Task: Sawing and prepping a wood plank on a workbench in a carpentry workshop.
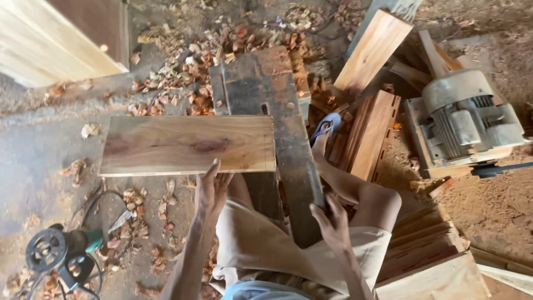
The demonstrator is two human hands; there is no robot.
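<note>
A wide wooden plank [186, 144] lies crosswise over the dark, worn planer bed [261, 83]. My left hand [211, 189] rests its fingers on the plank's near edge, holding it. My right hand [332, 222] sits against the metal side edge of the bed [311, 178], next to my bent right leg [361, 191] with a blue sandal [326, 126] on the foot.
A grey electric motor [469, 119] stands at the right. Grooved boards [372, 133] and stacked planks [422, 250] lie beside it. A green angle grinder [61, 250] with its cord sits on the floor at lower left. Wood shavings [189, 61] litter the ground.
</note>
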